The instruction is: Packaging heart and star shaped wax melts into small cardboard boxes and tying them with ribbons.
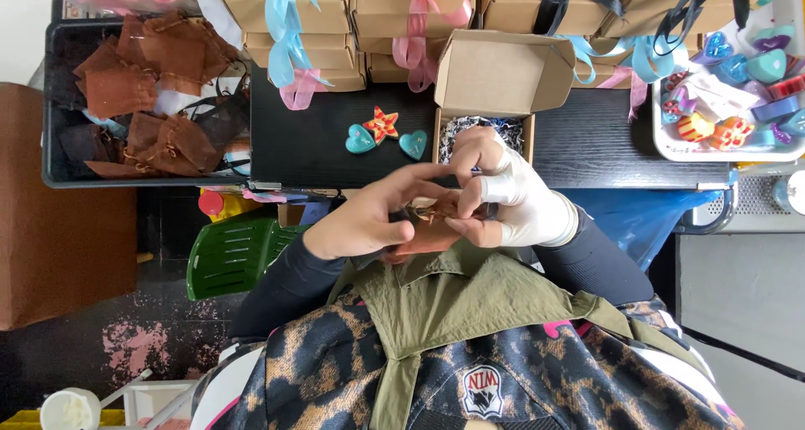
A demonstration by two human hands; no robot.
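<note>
Black tabletop (335, 145) lies beyond; left hand (369, 220) and bandaged right hand (503, 191) pinch a small brown drawstring pouch (428, 229); likely soft, light, best gripped at its gathered neck.

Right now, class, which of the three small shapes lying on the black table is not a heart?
The middle one, the orange and red star. A teal heart lies to its left and another teal heart to its right.

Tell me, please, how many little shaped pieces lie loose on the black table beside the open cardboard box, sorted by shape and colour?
Teal hearts: 2, the left heart and the right heart
Orange and red star: 1, the star between them
Total: 3, all left of the open cardboard box on the black table
</note>
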